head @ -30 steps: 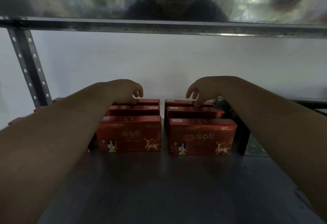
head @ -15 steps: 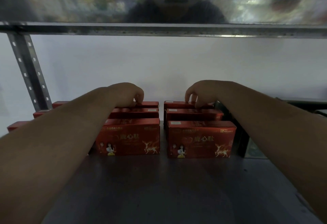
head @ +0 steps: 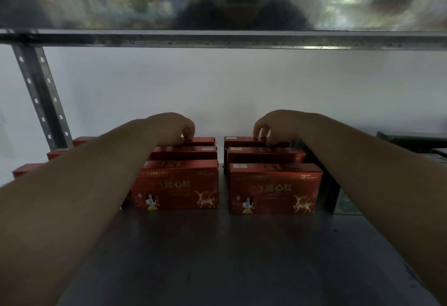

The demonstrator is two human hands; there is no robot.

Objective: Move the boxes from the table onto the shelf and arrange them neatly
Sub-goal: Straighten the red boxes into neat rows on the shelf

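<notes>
Two rows of red boxes (head: 179, 184) stand on edge, three deep, at centre frame on the shelf (head: 229, 257). The left hand (head: 174, 126) curls its fingers over the left rear box (head: 202, 140), and the right hand (head: 275, 124) grips the right rear box (head: 238, 139) likewise. The cartons look light, stiff and crushable, so hold them by the top edges. The shelf appears to be smooth, dark metal. A perforated upright (head: 38, 93) stands upper left, with a white wall (head: 242, 83) behind.

Dim, shadowy view (brighter behind), edges bowed
</notes>
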